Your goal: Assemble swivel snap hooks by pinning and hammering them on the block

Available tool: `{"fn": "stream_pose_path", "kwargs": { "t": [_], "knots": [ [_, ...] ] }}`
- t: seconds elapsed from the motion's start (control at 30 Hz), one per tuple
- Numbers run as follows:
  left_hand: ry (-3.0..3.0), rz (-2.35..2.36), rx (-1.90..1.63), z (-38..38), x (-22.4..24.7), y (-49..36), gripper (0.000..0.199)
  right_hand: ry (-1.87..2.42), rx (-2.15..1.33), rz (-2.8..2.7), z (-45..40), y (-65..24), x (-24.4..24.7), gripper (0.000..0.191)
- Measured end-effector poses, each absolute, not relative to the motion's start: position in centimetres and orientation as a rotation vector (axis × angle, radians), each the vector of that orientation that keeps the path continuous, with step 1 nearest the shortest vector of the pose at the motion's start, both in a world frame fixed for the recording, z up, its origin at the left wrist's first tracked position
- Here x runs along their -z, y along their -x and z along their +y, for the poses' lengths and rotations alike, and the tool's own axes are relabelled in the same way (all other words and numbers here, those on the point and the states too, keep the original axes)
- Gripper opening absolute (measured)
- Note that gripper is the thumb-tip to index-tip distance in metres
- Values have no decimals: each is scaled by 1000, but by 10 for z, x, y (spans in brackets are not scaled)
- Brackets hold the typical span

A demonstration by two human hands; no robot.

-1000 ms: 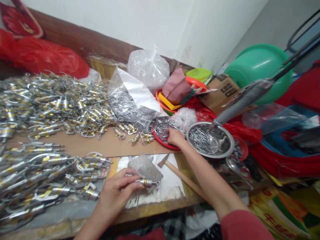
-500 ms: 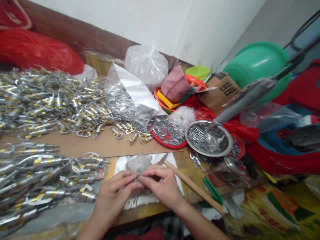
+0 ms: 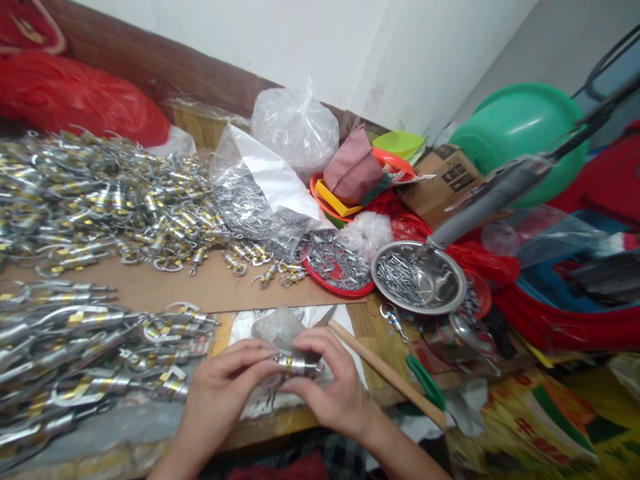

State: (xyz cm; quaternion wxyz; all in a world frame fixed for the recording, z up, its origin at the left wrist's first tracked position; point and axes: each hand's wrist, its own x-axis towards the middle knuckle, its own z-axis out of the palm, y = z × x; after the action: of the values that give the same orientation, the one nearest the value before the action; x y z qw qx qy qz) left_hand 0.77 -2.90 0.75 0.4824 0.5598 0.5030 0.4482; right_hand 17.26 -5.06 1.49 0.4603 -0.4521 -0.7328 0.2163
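Observation:
Over the work spot, my left hand point(image 3: 225, 383) pinches one end of a metal hook fitting point(image 3: 295, 365), a silver cylinder with yellow bands lying level. Around its other end, my right hand point(image 3: 335, 380) has thumb and fingers spread, with the fitting between them; whether the thumb touches it is hard to tell. Just beyond the fingers, a rough grey block point(image 3: 280, 327) sits on white paper point(image 3: 243, 327). To the left lie many similar fittings point(image 3: 75, 327) in rows, and a larger heap point(image 3: 110, 193) of them is behind.
A wooden stick point(image 3: 390, 373) slants beside my right hand. Behind it stand a red tray point(image 3: 345, 291) of small metal parts and a steel bowl point(image 3: 450, 303) of pins. A grey-handled tool point(image 3: 490, 200) leans over the bowl. Cardboard point(image 3: 160, 287) covers part of the table.
The fitting now shows lengthwise between my hands; before, the fingertips met over it. My right fingers have spread apart, and my left hand keeps its pinch.

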Motion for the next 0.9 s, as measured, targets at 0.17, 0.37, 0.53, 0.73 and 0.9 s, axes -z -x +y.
{"fn": "stream_pose_path", "kwargs": {
  "t": [0.17, 0.37, 0.53, 0.73, 0.9],
  "knots": [
    [-1498, 1210, -1050, -27, -12, -3, 4, 817, 10, -2256, -54, -189, -14, 24],
    [-1821, 1227, -1058, -27, -16, 0, 10, 771, 143, -2305, -49, -190, -28, 19],
    [-1816, 1137, -964, -25, -23, 0, 12, 812, 18, -2158, -48, -185, -21, 22],
    [-1309, 1236, -873, -31, -23, -9, 26, 992, -393, -1861, -54, -175, -18, 15],
    [-1070, 1280, -885, -34, -17, -15, 41, 1195, -652, -1960, -39, -184, -30, 11]
  ]
}}
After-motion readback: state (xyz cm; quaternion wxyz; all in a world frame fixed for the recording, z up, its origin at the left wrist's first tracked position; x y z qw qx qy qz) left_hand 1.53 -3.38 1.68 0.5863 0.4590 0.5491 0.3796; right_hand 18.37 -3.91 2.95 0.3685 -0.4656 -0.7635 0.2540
